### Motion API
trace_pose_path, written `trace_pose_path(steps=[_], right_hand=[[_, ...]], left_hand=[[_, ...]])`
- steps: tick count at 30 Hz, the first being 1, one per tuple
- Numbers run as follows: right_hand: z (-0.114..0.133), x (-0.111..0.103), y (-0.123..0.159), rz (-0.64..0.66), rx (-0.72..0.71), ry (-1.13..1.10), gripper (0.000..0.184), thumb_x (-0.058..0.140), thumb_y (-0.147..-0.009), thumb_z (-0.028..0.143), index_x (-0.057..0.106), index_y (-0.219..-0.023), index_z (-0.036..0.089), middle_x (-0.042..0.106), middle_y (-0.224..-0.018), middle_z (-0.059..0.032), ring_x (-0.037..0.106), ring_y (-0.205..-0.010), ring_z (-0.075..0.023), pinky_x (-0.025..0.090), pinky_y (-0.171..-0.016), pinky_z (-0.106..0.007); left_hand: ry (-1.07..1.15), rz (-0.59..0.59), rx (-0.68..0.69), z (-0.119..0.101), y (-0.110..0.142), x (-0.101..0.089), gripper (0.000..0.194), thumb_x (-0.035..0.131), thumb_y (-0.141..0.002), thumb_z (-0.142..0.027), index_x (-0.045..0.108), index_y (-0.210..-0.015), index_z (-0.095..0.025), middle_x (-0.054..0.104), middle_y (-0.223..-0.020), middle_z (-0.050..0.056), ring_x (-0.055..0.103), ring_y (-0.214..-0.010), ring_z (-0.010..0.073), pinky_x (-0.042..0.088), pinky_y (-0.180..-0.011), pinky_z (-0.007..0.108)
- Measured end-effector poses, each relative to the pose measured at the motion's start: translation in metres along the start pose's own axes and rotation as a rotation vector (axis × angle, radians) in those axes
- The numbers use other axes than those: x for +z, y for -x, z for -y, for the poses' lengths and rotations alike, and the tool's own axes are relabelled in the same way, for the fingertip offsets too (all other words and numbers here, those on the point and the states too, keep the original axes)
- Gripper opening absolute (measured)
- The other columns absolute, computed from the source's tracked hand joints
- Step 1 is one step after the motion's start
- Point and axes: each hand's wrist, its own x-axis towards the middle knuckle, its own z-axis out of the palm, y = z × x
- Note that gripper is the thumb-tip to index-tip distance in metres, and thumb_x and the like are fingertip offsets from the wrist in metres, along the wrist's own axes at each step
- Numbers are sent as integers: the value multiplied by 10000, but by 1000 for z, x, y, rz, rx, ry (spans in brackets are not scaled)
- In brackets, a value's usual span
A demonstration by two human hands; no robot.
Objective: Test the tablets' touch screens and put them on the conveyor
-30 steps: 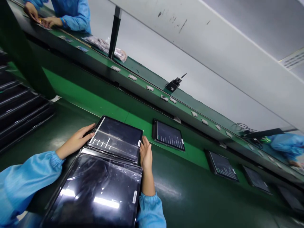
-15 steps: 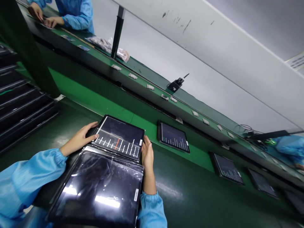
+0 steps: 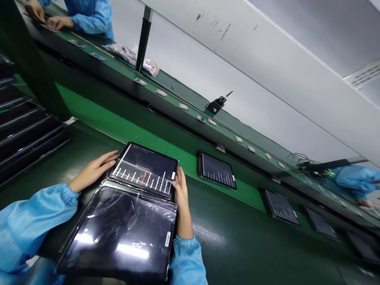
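In the head view, the left hand (image 3: 94,171) is loosely open, its fingertips at the near-left end of the lit tablet (image 3: 145,164). The right hand (image 3: 181,190) has its thumb at the opposite end; whether its fingers close underneath cannot be told. The lit tablet lies toward three o'clock from the left hand and ten from the right, its long axis running between them; neither is clearly nearer. The dark tablet (image 3: 118,233) sits just beside it, toward seven.

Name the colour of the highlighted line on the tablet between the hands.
Red, best seen in the head view.
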Motion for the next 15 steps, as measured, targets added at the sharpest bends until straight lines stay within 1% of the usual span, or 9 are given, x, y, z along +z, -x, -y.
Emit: trace_pose_path(steps=[1, 3, 6, 9, 11, 12, 13, 15], right_hand=[[2, 0, 1, 33, -6, 5, 750, 813, -683, 292, 542, -1382, 292, 398, -1569, -32, 314, -1486, -245, 202, -1239, -467], [6, 0, 3, 115, -16, 11, 805, 815, -668, 232, 510, -1409, 309, 353, -1589, -8, 292, -1495, -237, 186, -1246, -456], [14, 2, 9, 223, -14, 34, 848, 797, -696, 218, 442, -1460, 310, 296, -1613, 12, 278, -1500, -235, 189, -1245, -448], [17, 3, 15, 267, -7, 89, 934, 806, -693, 219, 357, -1508, 306, 269, -1623, 12, 260, -1507, -226, 175, -1246, -440], [15, 5, 14, 240, -17, 94, 963, 818, -677, 252, 344, -1514, 305, 266, -1623, 11, 246, -1512, -224, 172, -1245, -447], [13, 6, 9, 192, -23, 79, 949, 822, -669, 290, 370, -1503, 300, 280, -1617, 8, 245, -1512, -226, 176, -1243, -452], [11, 7, 0, 127, -25, 60, 921, 821, -659, 342, 410, -1482, 291, 302, -1609, 1, 254, -1509, -231, 186, -1240, -454], [9, 9, -27, -10, -25, 28, 860, 788, -662, 458, 479, -1439, 254, 348, -1591, -30, 284, -1499, -237, 206, -1233, -445]], left_hand=[[-2, -10, 1, 0, 0, 0, 783, 518, -813, -751, 510, -1409, -243, 613, -1371, 75, 544, -1301, 317, 362, -1159, 458], [-14, -20, -3, 2, 1, -3, 795, 515, -801, -767, 526, -1391, -236, 648, -1324, 83, 572, -1270, 322, 370, -1152, 472], [-23, 7, -16, 4, 5, -11, 778, 511, -802, -764, 527, -1391, -255, 688, -1262, 64, 592, -1247, 317, 378, -1148, 480], [10, 54, -25, 5, 14, -17, 697, 522, -828, -716, 513, -1404, -324, 676, -1286, 15, 558, -1290, 303, 354, -1170, 468], [69, 62, -17, 5, 17, -18, 644, 521, -855, -673, 497, -1417, -360, 669, -1298, -6, 540, -1310, 294, 329, -1188, 460], [106, 61, -12, 5, 16, -16, 626, 517, -869, -654, 487, -1426, -368, 672, -1293, -10, 537, -1313, 289, 310, -1198, 459], [141, 62, -7, 3, 11, -12, 623, 513, -879, -640, 477, -1436, -365, 677, -1284, -7, 534, -1317, 286, 292, -1207, 459], [210, 72, 6, -3, -8, -1, 665, 527, -876, -635, 460, -1459, -322, 675, -1290, 16, 511, -1339, 285, 256, -1220, 459]])
